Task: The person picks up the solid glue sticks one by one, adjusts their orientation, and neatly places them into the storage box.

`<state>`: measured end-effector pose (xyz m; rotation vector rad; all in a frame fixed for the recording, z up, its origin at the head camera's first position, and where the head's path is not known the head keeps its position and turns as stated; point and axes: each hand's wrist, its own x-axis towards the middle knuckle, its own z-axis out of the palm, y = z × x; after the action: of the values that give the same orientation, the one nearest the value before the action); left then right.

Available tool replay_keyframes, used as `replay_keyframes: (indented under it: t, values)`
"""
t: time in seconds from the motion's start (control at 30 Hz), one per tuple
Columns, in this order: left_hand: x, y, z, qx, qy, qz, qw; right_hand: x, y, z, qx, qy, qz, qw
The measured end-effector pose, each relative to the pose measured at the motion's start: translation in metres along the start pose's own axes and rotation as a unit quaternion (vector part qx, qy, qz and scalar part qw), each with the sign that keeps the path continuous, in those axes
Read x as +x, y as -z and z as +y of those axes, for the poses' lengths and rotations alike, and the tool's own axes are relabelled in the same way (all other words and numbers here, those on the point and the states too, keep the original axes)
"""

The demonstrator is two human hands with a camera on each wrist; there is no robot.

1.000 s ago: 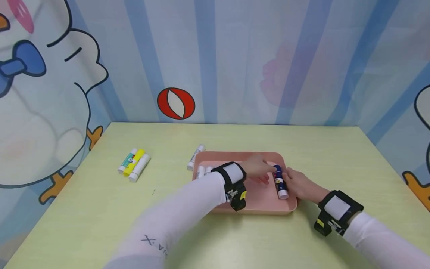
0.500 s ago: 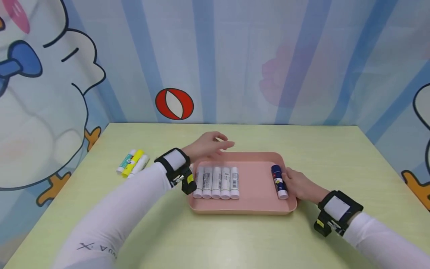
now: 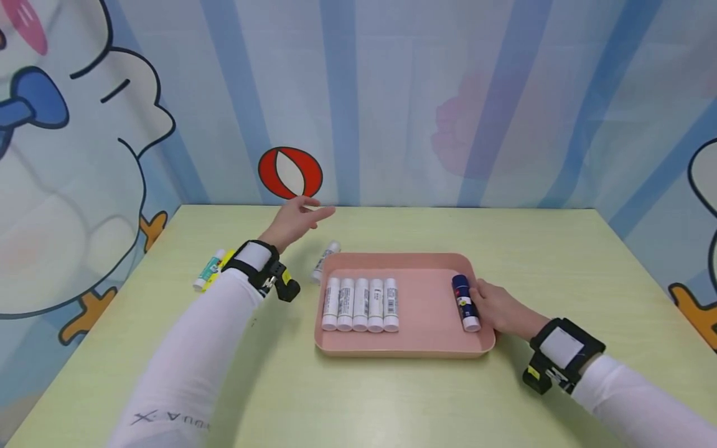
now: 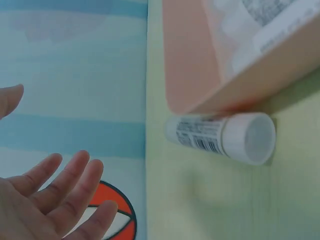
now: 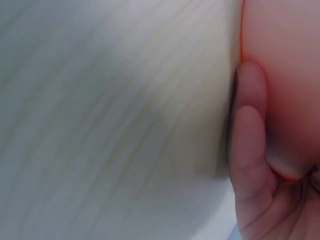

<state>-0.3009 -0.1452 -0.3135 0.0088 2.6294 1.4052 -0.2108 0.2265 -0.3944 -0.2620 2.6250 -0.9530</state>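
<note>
My left hand point(image 3: 294, 221) hangs in the air over the back left of the table, fingers spread and holding nothing; the left wrist view shows its loosely bent fingers point(image 4: 75, 192). Below and to its right, a white glue stick point(image 4: 220, 135) lies against the outside of the pink tray point(image 3: 428, 345). Several white glue sticks point(image 3: 361, 305) lie in a row in the tray's left part. A dark blue glue stick point(image 3: 466, 303) lies by its right wall. My right hand point(image 3: 504, 306) grips the tray's right side, fingers point(image 5: 248, 145) along the outer wall and thumb at the rim.
At the left of the table lie a green-and-white glue stick point(image 3: 209, 270) and a yellow one point(image 3: 224, 264), partly covered by the left wrist strap. A printed cloth point(image 3: 386, 112) stands behind the table's back edge.
My left hand has lifted away from the dark blue glue stick and moved left across the tray to the back left. The right hand has stayed on the tray's side.
</note>
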Motion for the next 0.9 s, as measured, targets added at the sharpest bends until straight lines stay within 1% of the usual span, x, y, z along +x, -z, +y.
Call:
replay_keyframes:
  t: [0.1,0.2,0.27,0.37,0.5,0.6,0.7,0.77,0.83,0.9]
  values:
    - [0.007,-0.002,-0.009,-0.009,0.02,0.015,0.9997,0.0,0.001,0.0,-0.004,0.007,0.006,0.9999]
    - [0.013,-0.007,-0.018,-0.002,0.029,0.017,0.9994,0.0,0.0,0.001,-0.006,0.009,0.009,0.9999]
    - [0.017,-0.012,-0.024,0.022,0.034,0.015,0.9991,-0.001,0.0,0.001,-0.004,0.007,0.008,0.9999]
    - [0.022,-0.019,-0.031,0.079,0.041,0.005,0.996,-0.002,0.0,0.001,-0.004,0.012,0.009,0.9999]
    - [0.027,-0.027,-0.036,0.16,0.054,-0.015,0.9855,-0.003,0.0,0.0,-0.004,0.016,0.008,0.9998]
    - [0.029,-0.032,-0.037,0.202,0.061,-0.025,0.9773,-0.003,0.0,0.001,-0.001,0.01,0.005,0.9999]
    - [0.032,-0.037,-0.04,0.226,0.066,-0.028,0.9716,-0.003,-0.001,0.001,0.001,0.006,0.006,1.0]
    - [0.034,-0.039,-0.042,0.234,0.068,-0.032,0.9693,-0.004,-0.001,0.0,0.001,0.008,0.007,0.9999]
    - [0.036,-0.041,-0.043,0.236,0.067,-0.039,0.9687,-0.004,-0.001,0.0,0.003,0.008,0.007,0.9999]
    - [0.037,-0.041,-0.044,0.229,0.067,-0.045,0.9701,-0.004,-0.001,0.0,0.006,0.008,0.007,0.9999]
